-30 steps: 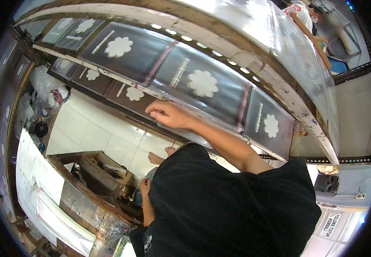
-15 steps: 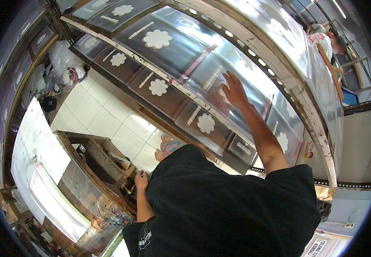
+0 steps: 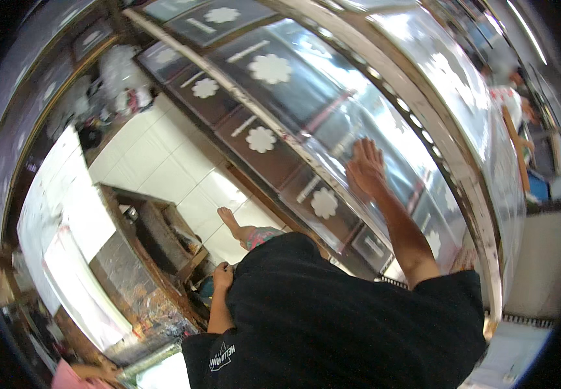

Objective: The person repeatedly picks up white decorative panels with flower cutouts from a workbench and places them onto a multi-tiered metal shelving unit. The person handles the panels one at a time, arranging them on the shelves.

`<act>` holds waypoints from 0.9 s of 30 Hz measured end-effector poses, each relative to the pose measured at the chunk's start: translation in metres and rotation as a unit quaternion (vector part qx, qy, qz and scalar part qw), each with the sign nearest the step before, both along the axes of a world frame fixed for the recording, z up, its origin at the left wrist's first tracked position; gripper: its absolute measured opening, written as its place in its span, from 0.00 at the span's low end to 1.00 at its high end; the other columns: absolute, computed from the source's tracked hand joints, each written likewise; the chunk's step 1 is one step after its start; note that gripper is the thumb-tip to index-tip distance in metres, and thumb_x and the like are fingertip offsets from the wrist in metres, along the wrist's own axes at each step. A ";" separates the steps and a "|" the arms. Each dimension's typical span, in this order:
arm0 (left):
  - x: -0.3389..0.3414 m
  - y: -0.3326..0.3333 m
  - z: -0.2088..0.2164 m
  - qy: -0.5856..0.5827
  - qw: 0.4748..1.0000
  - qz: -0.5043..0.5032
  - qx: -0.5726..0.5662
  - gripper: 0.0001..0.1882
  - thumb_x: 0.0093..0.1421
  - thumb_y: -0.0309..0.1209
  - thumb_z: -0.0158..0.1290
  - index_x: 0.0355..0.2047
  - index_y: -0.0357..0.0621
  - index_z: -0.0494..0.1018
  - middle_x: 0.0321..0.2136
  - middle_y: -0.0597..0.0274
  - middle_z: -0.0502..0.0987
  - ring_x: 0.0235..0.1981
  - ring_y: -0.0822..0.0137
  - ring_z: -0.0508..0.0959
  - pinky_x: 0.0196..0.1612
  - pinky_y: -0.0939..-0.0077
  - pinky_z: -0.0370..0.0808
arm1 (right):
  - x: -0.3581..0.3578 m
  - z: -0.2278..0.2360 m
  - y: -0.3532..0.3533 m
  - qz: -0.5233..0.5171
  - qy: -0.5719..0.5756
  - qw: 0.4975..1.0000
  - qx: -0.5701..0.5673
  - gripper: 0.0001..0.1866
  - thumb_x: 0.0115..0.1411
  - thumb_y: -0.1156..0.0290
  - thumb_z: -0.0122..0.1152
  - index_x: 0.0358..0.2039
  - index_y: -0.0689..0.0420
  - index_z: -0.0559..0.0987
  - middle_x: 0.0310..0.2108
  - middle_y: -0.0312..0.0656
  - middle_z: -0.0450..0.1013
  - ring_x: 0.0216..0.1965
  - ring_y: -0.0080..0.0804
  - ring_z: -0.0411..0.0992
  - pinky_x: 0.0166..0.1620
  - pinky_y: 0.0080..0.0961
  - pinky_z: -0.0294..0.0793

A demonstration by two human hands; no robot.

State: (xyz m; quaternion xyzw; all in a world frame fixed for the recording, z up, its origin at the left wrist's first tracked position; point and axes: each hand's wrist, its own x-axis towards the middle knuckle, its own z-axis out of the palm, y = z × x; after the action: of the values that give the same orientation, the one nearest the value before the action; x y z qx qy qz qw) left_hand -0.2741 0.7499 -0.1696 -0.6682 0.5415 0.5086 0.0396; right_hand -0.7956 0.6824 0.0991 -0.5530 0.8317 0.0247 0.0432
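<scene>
The right hand (image 3: 366,172), fingers apart, is over glossy film (image 3: 397,148). The left hand (image 3: 223,277) is near the bench (image 3: 123,277), fingers unclear.

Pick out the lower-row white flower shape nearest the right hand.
The row's lowest white scalloped flower shape, below-left of the bare right hand; the others lie farther up-left.

Upper shelf (image 3: 225,82) is standing ahead; sheet (image 3: 397,155) is lying on it, under your right hand (image 3: 367,172). Lower sheets (image 3: 274,155) are lying below shelf's near edge. Worktop (image 3: 131,272) is standing left, paper (image 3: 60,194) covering far end; your left hand (image 3: 222,276) is hanging near right edge; floor (image 3: 170,165) is running between.
</scene>
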 end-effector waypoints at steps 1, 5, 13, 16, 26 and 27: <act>-0.005 -0.001 0.008 -0.010 1.000 -0.003 -0.017 0.22 0.61 0.40 0.52 0.48 0.35 0.77 0.48 0.40 0.79 0.52 0.44 0.77 0.55 0.56 0.72 | 0.006 0.005 -0.005 0.007 0.001 1.000 0.029 0.40 0.61 0.53 0.56 0.69 0.58 0.59 0.71 0.57 0.48 0.73 0.55 0.44 0.71 0.55 0.42; -0.001 -0.006 0.022 0.016 0.999 0.025 -0.039 0.25 0.61 0.42 0.51 0.52 0.37 0.75 0.51 0.38 0.76 0.56 0.43 0.74 0.60 0.56 0.69 | -0.021 -0.036 0.019 0.079 0.110 0.990 0.042 0.33 0.63 0.61 0.51 0.65 0.66 0.63 0.70 0.58 0.52 0.72 0.57 0.46 0.71 0.49 0.44; -0.011 -0.027 0.070 0.056 0.977 0.122 -0.165 0.19 0.61 0.37 0.52 0.47 0.36 0.76 0.47 0.38 0.77 0.52 0.43 0.75 0.55 0.55 0.72 | -0.046 -0.049 0.021 0.039 0.000 0.996 -0.075 0.34 0.65 0.51 0.52 0.67 0.55 0.63 0.70 0.54 0.53 0.73 0.51 0.47 0.72 0.48 0.44; -0.011 -0.054 0.110 0.075 0.958 0.139 -0.240 0.17 0.62 0.34 0.52 0.47 0.36 0.75 0.47 0.39 0.76 0.52 0.44 0.75 0.55 0.55 0.72 | -0.058 -0.014 -0.002 0.172 -0.035 0.984 0.008 0.19 0.68 0.62 0.49 0.52 0.60 0.75 0.59 0.56 0.67 0.64 0.52 0.62 0.67 0.46 0.59; 0.016 -0.087 0.200 -0.001 0.821 0.278 -0.499 0.21 0.62 0.33 0.55 0.52 0.35 0.72 0.56 0.43 0.71 0.59 0.45 0.70 0.63 0.56 0.66 | 0.091 0.000 -0.082 0.243 -0.368 0.873 -0.208 0.21 0.73 0.67 0.47 0.59 0.67 0.70 0.60 0.55 0.68 0.63 0.46 0.65 0.66 0.37 0.59; 0.024 -0.087 0.207 -0.029 0.804 0.290 -0.518 0.21 0.61 0.32 0.55 0.53 0.35 0.72 0.57 0.42 0.69 0.60 0.45 0.68 0.64 0.55 0.65 | 0.122 0.008 -0.085 0.221 -0.424 0.861 -0.176 0.19 0.72 0.69 0.49 0.58 0.67 0.71 0.57 0.51 0.71 0.60 0.40 0.68 0.63 0.34 0.64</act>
State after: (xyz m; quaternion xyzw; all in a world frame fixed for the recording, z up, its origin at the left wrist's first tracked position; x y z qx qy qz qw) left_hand -0.2502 0.6625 0.0376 -0.7298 0.5040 0.1201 -0.4461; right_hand -0.6736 0.5979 0.1076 -0.6776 0.5798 -0.3501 0.2866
